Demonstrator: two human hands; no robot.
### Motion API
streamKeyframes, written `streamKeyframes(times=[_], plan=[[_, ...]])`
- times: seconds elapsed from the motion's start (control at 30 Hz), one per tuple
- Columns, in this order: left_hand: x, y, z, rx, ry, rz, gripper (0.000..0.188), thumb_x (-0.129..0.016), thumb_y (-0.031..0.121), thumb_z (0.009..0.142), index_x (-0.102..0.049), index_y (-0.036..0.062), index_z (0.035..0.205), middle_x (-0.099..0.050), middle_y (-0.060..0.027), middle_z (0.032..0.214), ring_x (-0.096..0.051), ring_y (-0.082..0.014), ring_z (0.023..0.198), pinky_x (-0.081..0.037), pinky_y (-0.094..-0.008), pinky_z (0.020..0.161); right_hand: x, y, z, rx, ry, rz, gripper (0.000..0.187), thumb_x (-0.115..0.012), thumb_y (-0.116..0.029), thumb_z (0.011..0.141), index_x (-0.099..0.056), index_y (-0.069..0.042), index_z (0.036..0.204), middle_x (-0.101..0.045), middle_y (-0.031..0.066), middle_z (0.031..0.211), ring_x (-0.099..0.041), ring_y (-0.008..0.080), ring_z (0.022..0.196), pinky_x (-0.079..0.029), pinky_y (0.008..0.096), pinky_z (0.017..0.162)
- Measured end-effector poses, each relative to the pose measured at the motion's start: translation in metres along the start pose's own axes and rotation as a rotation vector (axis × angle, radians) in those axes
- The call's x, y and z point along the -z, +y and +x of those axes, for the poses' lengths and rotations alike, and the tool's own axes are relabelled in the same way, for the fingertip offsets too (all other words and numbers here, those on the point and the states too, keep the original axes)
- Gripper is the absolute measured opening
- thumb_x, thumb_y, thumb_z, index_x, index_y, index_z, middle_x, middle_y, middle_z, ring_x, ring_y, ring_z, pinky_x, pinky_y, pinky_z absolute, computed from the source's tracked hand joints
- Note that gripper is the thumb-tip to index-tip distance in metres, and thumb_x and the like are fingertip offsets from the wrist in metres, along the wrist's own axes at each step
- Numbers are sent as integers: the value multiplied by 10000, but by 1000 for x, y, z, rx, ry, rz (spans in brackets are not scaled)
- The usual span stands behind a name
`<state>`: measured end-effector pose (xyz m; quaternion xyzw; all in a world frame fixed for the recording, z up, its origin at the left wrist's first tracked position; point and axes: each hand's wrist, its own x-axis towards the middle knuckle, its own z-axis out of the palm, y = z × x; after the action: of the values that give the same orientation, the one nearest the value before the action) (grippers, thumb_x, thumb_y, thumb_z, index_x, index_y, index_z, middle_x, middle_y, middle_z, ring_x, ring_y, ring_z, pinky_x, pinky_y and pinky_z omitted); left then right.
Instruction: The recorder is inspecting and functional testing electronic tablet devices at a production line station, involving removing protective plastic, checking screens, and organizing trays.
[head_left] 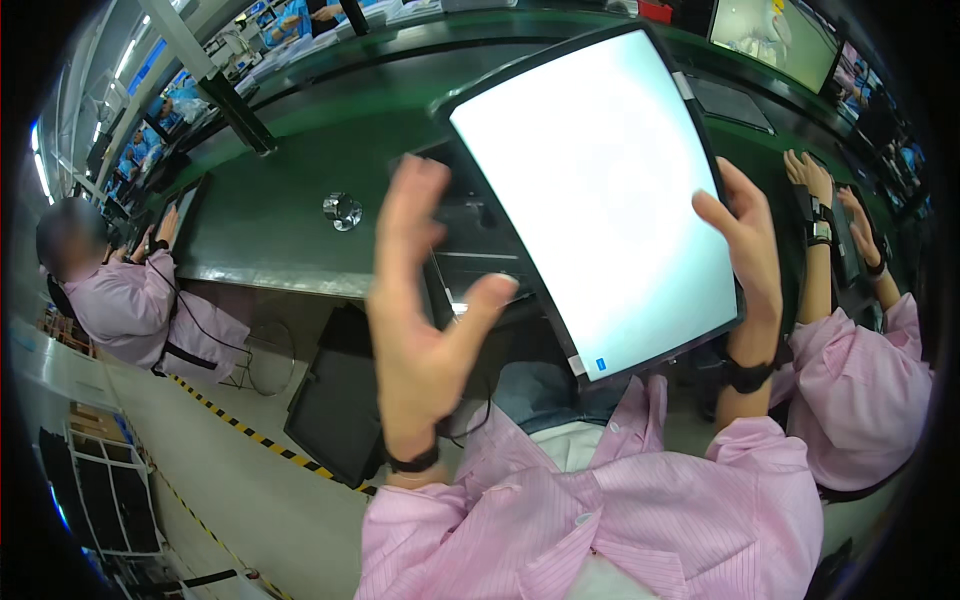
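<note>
A flat display panel [610, 200] with a black frame and a brightly lit white screen is raised and tilted in front of me. My right hand [748, 235] grips its right edge, thumb on the screen side and fingers behind. My left hand [420, 310] is off the panel's left side, fingers stretched and thumb apart, holding nothing. Behind the panel, partly hidden by it and the left hand, a dark flat piece of equipment [480, 225] lies at the bench edge; its kind cannot be made out.
A shiny round metal object [342, 211] sits on the green bench [290, 235]. A black bin [340, 400] stands below. Co-workers in pink work at left [150, 310] and close at right [860, 390]. A monitor [775, 38] and a flat dark panel [735, 103] are at far right.
</note>
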<state>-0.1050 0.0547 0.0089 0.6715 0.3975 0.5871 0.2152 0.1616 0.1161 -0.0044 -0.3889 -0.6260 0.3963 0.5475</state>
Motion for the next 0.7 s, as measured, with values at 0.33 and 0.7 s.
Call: streamKeyframes(times=[0.33, 0.7], plan=[[14, 38, 5, -127, -268, -89, 355, -735, 153, 718, -591, -48, 973, -636, -104, 847, -588, -148, 740, -445, -250, 655, -2, -84, -5, 907, -178, -850, 346, -738, -191, 639, -604, -10, 902, -632, 79, 825, -608, 259, 729, -473, 313, 661], [-70, 13, -48, 294, 245, -760, 260, -478, 206, 907, -536, -45, 944, -478, 3, 752, -398, -62, 686, -325, -223, 608, -52, 47, -41, -52, 489, 684, 480, -528, -253, 895, -407, 36, 1259, -499, 110, 1203, -504, 175, 1067, -394, 284, 901]])
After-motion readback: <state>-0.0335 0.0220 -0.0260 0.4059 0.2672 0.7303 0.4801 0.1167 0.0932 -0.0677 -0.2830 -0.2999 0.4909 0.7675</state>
